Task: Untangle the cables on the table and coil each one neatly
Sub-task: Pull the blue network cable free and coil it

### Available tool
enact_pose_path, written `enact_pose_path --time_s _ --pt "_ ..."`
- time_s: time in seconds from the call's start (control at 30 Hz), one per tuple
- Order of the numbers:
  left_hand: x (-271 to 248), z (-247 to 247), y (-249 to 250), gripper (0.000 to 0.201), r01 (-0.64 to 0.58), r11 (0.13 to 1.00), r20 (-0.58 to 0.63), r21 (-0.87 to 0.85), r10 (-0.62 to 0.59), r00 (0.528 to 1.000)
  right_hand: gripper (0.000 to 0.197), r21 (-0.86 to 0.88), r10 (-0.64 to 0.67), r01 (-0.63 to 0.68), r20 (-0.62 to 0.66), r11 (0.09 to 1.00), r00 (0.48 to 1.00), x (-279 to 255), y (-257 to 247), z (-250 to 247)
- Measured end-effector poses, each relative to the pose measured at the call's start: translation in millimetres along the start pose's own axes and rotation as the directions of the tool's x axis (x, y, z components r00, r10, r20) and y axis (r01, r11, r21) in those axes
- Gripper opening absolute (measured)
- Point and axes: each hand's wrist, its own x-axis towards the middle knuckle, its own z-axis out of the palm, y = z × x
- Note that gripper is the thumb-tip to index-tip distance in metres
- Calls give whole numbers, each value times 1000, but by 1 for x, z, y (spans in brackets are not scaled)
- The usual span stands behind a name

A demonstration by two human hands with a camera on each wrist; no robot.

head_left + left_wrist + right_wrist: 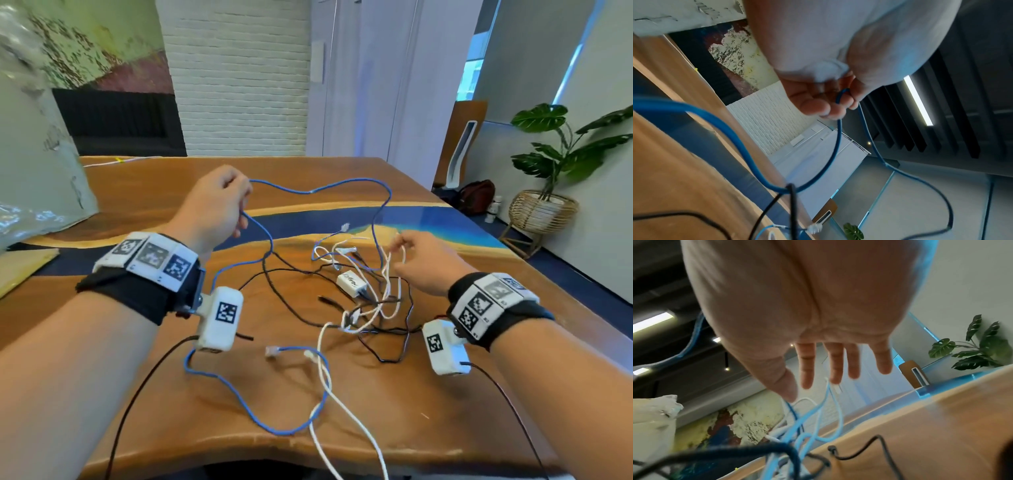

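- Progress: early, by my judgement. No cable is coiled; the tangle [363, 294] lies just right of the table's middle, toward the right edge, with one strand partly drawn clear.
- Left hand [219, 205]: raised over the far-left part of the table [144, 394], fingers curled round the blue cable [318, 188], pinching a bend of it.
- Blue cable: thin, round, braided-looking; it arcs in the air to the right, drops into the tangle, and loops wide toward the near edge, ending in a clear plastic plug [272, 352].
- Right hand [421, 260]: over the tangle's right side, fingers nearly straight and spread in the wrist view, a loop of white cable [390, 274] at the fingertips; whether it is gripped I cannot tell.
- White cables: smooth, glossy, slack; one trails off the near edge.
- Black cables [291, 308]: thin, matte, threaded through the heap.
- White adapter block [351, 282]: small, boxy, hard plastic, within the tangle.
- Table: polished wood with a blue resin band.
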Motion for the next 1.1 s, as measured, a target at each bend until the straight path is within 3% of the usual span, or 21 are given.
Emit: enact_pose_path --time_s 0.1,0.17,0.2,0.23,0.3,0.43,0.53,0.6,0.67,0.73,0.77,0.87,1.1 --pt "-7 10 2 27 17 999 53 -45 -14 999 47 99 -197 200 -36 975 980 -7 -20 -1" --pt "-8 15 7 27 28 993 47 -115 -22 999 32 213 -265 264 -21 941 964 -6 -34 1" --pt "-7 16 10 27 31 989 36 -145 -26 999 18 281 -258 257 -31 925 966 -5 -40 2" --pt "-7 16 13 26 31 988 27 -150 -28 999 18 359 -242 246 -56 900 969 -4 -46 0" --pt "-4 12 15 26 25 999 21 -46 -24 1000 33 464 -196 240 -141 853 970 2 -52 -5" --pt "-5 7 23 37 -22 981 -10 194 25 1000 37 556 -214 343 -285 757 934 6 -71 -21" --pt "-20 14 48 54 -252 904 -23 346 277 961 37 408 -280 381 -286 830 917 6 -90 -31" --pt "-29 24 62 74 -401 874 79 276 395 915 34 188 -393 424 -181 886 902 2 -105 -35" --pt "-33 30 72 71 -416 875 198 247 374 906 29 50 -455 458 -62 888 888 -1 -113 -32" --pt "-33 33 74 29 -408 860 259 306 337 905 23 41 -478 479 -28 877 878 -2 -114 -27" --pt "-30 31 72 19 -405 862 254 304 337 907 21 66 -479 480 -27 875 877 -1 -110 -25" --pt "-29 17 64 41 -353 887 205 298 301 931 19 115 -415 414 -18 903 910 4 -87 -27" --pt "-26 -19 34 33 -277 882 286 380 172 943 25 28 -183 186 -84 982 980 28 -22 -30"
